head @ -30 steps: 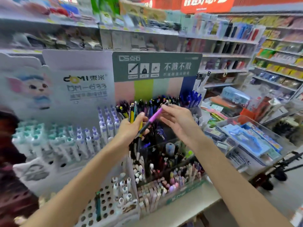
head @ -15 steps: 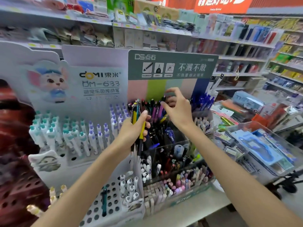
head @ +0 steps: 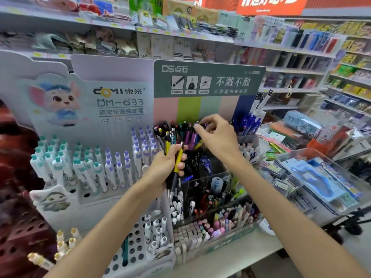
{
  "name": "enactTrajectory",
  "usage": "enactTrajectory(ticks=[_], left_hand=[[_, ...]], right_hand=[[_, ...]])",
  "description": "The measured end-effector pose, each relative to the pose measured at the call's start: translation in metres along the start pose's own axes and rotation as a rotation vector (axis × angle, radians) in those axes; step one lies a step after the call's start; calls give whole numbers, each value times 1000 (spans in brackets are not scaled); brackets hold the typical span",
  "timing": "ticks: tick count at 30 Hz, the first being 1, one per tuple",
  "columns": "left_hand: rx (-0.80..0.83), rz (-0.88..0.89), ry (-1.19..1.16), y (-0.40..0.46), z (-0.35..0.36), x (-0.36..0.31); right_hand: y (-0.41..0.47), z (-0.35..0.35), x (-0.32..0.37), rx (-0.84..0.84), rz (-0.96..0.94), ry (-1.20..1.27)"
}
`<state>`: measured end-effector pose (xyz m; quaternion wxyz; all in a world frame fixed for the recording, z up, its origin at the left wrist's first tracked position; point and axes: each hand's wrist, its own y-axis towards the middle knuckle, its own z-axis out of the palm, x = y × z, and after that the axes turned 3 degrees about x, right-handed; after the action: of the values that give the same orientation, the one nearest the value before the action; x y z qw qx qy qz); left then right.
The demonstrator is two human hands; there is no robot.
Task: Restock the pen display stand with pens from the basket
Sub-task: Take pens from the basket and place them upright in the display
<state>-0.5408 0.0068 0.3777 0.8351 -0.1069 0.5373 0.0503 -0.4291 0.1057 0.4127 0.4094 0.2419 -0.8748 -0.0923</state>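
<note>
Pen display stand [head: 208,85]: tiered counter unit, grey-green header card printed "DS" with three pictograms and white characters, backing panel below in vertical stripes of pink, lime, mint, peach and navy; rear tier packed with upright pens [head: 180,133] in black, purple, yellow and teal barrels, a cluster of blue pens [head: 248,123] at its 3 o'clock end, clear front compartments lower down holding mixed pens and erasers. Left hand [head: 165,168]: at 6 o'clock of the rear tier, fingers curled and clamped round a bundle of pens [head: 174,155], held upright; visible barrels are yellow with black grip, one teal-black, chrome tips pointing down. Right hand [head: 215,137]: at the rear tier's centre, thumb and forefinger pinched together on the cap end of a dark pen [head: 201,125] standing among the purple ones, remaining fingers curled beside. White stand [head: 112,97]: at 9 o'clock of the striped stand, marked "DM-633" with a cartoon mouse, rows of white pens capped teal and lavender. Basket [head: 321,177]: clear-walled, at 3 o'clock of the stand, holding blue packaged goods; pens in it cannot be told
</note>
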Motion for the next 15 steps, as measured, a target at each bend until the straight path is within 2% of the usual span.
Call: enactTrajectory(ticks=[2,3,4,11,15], left_hand=[[12,-3,29,3,3,0],[15,-14,49,3,5,0],[16,-30,65,5,8,-1],[89,-147,160,10,17,-4],[58,-157,141,10,19,-4]], right_hand=[[-6,-7,7,386,253,215],[-9,-9,7,521,351,301],[-10,-11,5,585,412,377],[-17,-15,-13,628,586,669],[-16,-18,-18,536,660,1055]])
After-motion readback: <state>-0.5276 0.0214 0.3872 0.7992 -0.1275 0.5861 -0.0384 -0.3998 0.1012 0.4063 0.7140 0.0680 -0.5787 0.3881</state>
